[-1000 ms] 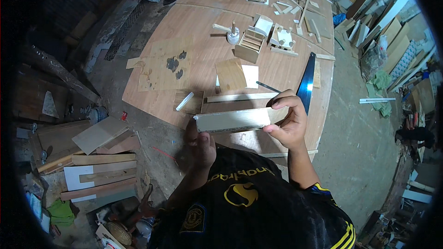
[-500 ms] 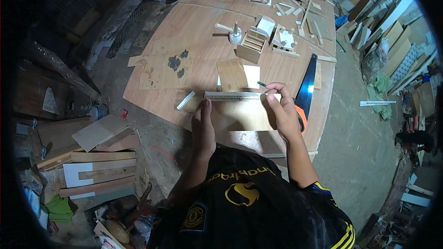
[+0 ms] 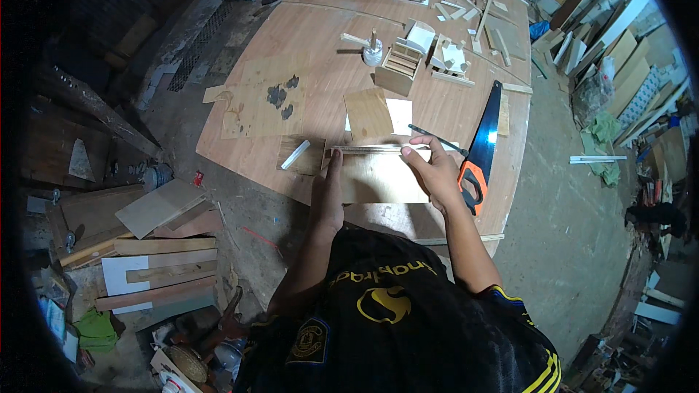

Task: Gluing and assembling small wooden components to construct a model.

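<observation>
A pale thin wooden panel (image 3: 384, 180) is held in front of me, with a narrow wood strip (image 3: 368, 151) along its far edge. My left hand (image 3: 328, 196) closes on the panel's left side, its thumb up by the corner. Toward the right end, my right hand (image 3: 437, 175) pinches the strip and the panel's far edge between thumb and fingers. Just beyond the right fingers lies a slim dark rod-like tool (image 3: 453, 145). Right of that hand rests a handsaw (image 3: 483, 145) with an orange and black handle.
Beyond the panel lie a thin wood square (image 3: 368, 113) and a white sheet (image 3: 400, 116). A small block with a pale strip (image 3: 295, 154) is at left. Farther off stand a white glue pot (image 3: 372, 53), a slotted wooden box (image 3: 398, 70) and scattered offcuts (image 3: 459, 11).
My right hand has slid left along the panel's far edge, uncovering more of the saw handle and dark tool. The left hand has shifted slightly right, with the panel tilted differently.
</observation>
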Demonstrator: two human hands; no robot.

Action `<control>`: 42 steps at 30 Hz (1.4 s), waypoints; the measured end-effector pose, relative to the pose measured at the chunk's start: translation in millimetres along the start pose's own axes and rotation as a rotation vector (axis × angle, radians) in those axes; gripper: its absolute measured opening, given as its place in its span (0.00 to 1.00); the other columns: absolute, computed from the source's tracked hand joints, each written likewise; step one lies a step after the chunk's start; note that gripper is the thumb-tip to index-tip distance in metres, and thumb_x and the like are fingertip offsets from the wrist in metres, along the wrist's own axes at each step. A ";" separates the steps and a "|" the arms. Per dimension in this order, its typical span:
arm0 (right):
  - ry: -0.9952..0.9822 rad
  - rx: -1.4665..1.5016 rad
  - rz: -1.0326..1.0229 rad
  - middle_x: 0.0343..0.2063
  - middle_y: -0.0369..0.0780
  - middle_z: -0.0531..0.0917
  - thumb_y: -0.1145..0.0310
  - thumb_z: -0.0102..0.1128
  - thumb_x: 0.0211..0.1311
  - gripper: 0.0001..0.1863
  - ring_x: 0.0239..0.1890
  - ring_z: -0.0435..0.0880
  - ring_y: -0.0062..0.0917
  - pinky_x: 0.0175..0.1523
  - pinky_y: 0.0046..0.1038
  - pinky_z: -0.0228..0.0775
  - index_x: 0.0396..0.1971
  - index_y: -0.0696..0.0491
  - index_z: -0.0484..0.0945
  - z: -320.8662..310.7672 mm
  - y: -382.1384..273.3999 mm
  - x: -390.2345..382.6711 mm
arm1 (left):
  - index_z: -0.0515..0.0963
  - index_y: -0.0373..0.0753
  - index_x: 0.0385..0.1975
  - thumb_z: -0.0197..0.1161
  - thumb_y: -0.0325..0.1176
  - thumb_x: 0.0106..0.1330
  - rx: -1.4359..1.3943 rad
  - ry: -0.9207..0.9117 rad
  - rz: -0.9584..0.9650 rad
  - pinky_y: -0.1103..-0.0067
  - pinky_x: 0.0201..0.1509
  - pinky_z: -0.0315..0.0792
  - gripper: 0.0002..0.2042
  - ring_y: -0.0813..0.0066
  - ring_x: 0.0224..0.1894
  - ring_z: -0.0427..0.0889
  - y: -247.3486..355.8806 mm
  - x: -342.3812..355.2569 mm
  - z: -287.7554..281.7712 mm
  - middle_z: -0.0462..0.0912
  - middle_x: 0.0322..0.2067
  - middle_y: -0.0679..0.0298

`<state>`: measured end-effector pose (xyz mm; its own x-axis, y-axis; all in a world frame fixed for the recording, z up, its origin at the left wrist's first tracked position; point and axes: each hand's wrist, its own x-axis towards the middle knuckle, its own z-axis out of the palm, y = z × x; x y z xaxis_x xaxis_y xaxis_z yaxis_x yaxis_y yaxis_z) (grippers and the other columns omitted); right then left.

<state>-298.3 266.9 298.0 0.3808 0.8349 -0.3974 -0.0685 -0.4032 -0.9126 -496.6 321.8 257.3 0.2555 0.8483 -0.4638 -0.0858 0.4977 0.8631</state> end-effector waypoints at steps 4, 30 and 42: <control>-0.034 0.051 0.009 0.32 0.35 0.78 0.64 0.64 0.60 0.16 0.34 0.73 0.11 0.34 0.14 0.65 0.42 0.54 0.72 3.0 53.2 30.4 | 0.60 0.34 0.64 0.48 0.61 0.65 0.024 0.032 -0.127 0.73 0.65 0.57 0.38 0.64 0.62 0.64 -24.0 18.5 -5.8 0.66 0.60 0.52; 0.487 -0.561 -0.088 0.32 0.47 0.80 0.61 0.54 0.63 0.15 0.34 0.79 0.34 0.42 0.31 0.71 0.41 0.57 0.76 36.6 221.9 68.1 | 0.78 0.32 0.30 0.51 0.50 0.67 0.724 -0.254 -0.020 0.69 0.32 0.73 0.22 0.60 0.26 0.82 -188.4 172.8 -121.4 0.78 0.18 0.51; 0.778 -0.317 0.053 0.31 0.44 0.80 0.63 0.53 0.65 0.14 0.31 0.78 0.26 0.39 0.27 0.70 0.37 0.60 0.76 56.7 214.4 23.4 | 0.73 0.40 0.44 0.64 0.35 0.54 1.271 0.119 0.642 0.62 0.49 0.67 0.17 0.53 0.46 0.73 -84.4 180.3 -175.6 0.73 0.40 0.54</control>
<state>-356.4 221.2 87.6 0.9195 0.3622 -0.1531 0.1139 -0.6179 -0.7780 -612.5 464.5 65.8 0.4171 0.9021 0.1103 0.7689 -0.4150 0.4863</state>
